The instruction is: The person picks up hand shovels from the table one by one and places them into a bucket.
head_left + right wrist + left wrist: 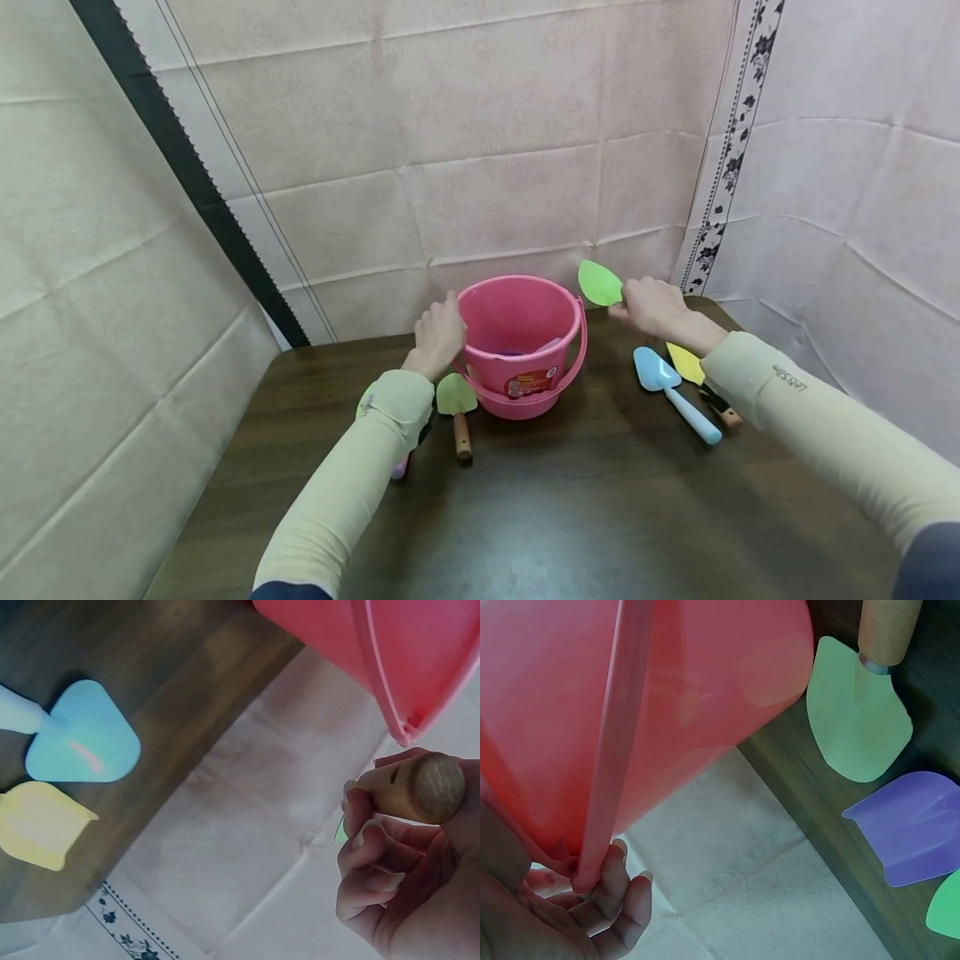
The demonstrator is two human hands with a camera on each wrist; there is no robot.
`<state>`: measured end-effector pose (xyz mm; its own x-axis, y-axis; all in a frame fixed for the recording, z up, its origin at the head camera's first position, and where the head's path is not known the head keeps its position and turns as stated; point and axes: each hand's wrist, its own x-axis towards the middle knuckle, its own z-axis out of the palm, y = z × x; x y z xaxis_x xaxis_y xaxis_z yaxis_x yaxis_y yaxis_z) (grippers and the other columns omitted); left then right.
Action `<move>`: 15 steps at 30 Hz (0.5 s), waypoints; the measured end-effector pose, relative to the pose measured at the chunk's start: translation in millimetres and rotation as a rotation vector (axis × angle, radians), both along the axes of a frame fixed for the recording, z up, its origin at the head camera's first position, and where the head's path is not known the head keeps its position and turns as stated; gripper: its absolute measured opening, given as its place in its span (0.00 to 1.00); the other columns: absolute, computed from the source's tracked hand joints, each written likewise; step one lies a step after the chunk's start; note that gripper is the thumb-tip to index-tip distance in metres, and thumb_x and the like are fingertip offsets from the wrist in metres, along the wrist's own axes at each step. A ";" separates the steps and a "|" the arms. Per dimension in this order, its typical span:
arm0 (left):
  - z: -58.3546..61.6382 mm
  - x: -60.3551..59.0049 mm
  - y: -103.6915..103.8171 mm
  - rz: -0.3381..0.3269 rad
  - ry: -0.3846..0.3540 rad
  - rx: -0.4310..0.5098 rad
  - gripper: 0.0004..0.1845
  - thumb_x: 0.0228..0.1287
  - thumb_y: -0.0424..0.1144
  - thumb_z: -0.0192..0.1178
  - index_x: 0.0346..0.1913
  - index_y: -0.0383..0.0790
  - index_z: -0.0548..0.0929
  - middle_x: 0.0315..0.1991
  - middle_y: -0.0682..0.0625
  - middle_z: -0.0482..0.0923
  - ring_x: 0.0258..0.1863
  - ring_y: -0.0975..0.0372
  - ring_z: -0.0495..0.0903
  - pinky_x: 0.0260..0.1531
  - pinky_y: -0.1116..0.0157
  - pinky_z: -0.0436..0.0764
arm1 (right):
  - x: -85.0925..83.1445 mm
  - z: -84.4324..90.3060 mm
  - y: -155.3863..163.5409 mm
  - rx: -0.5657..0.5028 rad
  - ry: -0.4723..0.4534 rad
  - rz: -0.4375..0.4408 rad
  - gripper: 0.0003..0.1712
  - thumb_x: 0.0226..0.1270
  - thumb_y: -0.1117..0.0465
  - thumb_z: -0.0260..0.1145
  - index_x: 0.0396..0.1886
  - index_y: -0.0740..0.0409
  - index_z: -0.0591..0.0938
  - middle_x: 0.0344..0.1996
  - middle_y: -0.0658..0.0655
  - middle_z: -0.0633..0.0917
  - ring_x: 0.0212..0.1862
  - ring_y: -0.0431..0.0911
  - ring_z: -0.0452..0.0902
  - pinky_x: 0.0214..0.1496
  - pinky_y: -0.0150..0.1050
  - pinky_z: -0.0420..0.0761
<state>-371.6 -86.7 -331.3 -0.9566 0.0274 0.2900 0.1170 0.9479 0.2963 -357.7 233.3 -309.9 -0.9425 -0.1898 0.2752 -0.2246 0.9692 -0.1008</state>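
A pink bucket (487, 367) stands upright near the table's back edge. My left hand (438, 333) grips its left rim, with curled fingers around the spot where the bucket handle (619, 735) joins. Just right of the bucket, my right hand (654, 304) holds a small trowel. Its bright green leaf-shaped blade (598, 283) points left, toward the bucket, and is raised above the table. The right wrist view shows the end of its wooden handle (394, 791) between thumb and fingers. Inside the bucket, a lilac piece (549, 344) shows against the wall.
On the right of the table (570, 517) lie a light blue trowel (655, 368) and a yellow-bladed tool (684, 363). Left of the bucket are a pale green trowel (455, 395), a purple scoop (907, 825) and another green blade (946, 907). Cloth walls (480, 192) enclose the table.
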 end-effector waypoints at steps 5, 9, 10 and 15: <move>0.0 0.6 -0.5 0.001 -0.002 0.001 0.13 0.68 0.34 0.51 0.53 0.38 0.70 0.38 0.40 0.81 0.39 0.45 0.84 0.39 0.50 0.81 | -1.2 8.5 -4.2 -0.001 -0.011 0.017 0.18 0.59 0.53 0.58 0.12 0.53 0.70 0.12 0.53 0.73 0.19 0.48 0.69 0.16 0.40 0.64; 0.3 1.0 -0.6 0.001 -0.009 0.000 0.13 0.68 0.35 0.51 0.53 0.39 0.70 0.39 0.40 0.81 0.39 0.46 0.84 0.39 0.50 0.81 | -1.6 14.7 -7.2 -0.006 -0.025 0.028 0.19 0.59 0.53 0.58 0.11 0.53 0.72 0.11 0.53 0.75 0.19 0.47 0.71 0.16 0.39 0.65; 0.4 1.0 -0.5 0.001 -0.010 0.001 0.12 0.68 0.35 0.50 0.53 0.39 0.70 0.38 0.40 0.81 0.39 0.46 0.84 0.39 0.50 0.81 | -2.1 15.8 -7.6 -0.006 -0.027 0.029 0.19 0.59 0.53 0.58 0.11 0.53 0.72 0.11 0.52 0.75 0.19 0.47 0.71 0.17 0.40 0.65; 0.4 -0.2 0.2 0.002 -0.008 -0.002 0.12 0.68 0.35 0.51 0.53 0.39 0.70 0.38 0.40 0.81 0.39 0.46 0.83 0.39 0.50 0.81 | -2.5 23.0 -11.7 -0.006 -0.032 0.030 0.19 0.59 0.53 0.58 0.11 0.53 0.73 0.10 0.52 0.76 0.20 0.48 0.72 0.18 0.41 0.67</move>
